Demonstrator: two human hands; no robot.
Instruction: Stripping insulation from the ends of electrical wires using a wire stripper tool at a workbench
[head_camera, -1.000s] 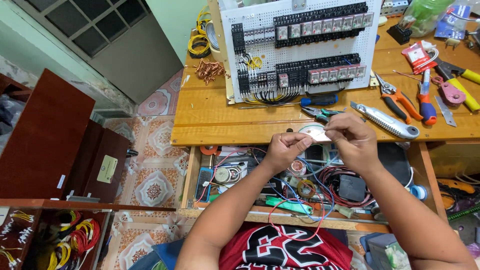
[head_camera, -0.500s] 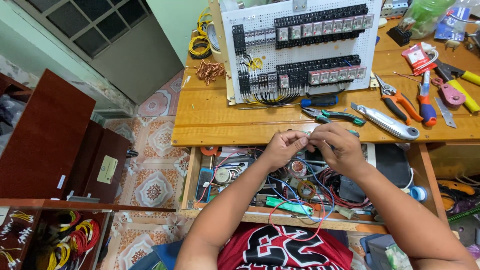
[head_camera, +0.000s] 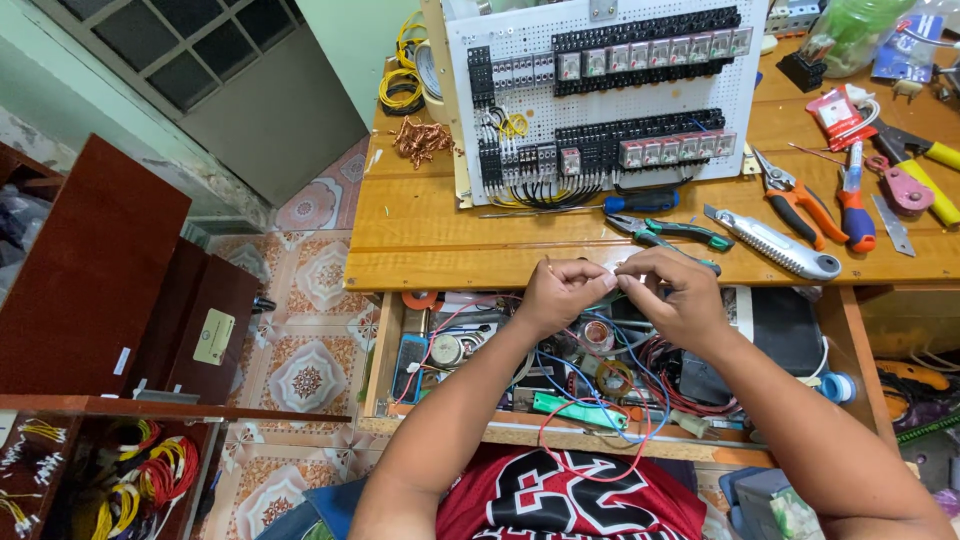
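My left hand (head_camera: 560, 295) and my right hand (head_camera: 682, 298) meet fingertip to fingertip just over the front edge of the wooden table (head_camera: 450, 235). Between the pinched fingers sits a small white piece of tape (head_camera: 612, 276), mostly hidden by the fingers. Both hands hover above an open drawer (head_camera: 385, 350) stuffed with red, blue and black wires. A pair of green-handled pliers (head_camera: 690, 235) lies on the table right behind my right hand.
A white perforated panel (head_camera: 600, 95) with rows of relays and terminal blocks stands at the back of the table. To the right lie a utility knife (head_camera: 775, 245), orange-handled cutters (head_camera: 795, 200) and a blue-and-red screwdriver (head_camera: 855, 205). Copper wire scraps (head_camera: 420, 140) sit left of the panel.
My right hand has dropped and closed in on the left hand. The white tape roll seen between the hands earlier is now almost fully covered by the fingers.
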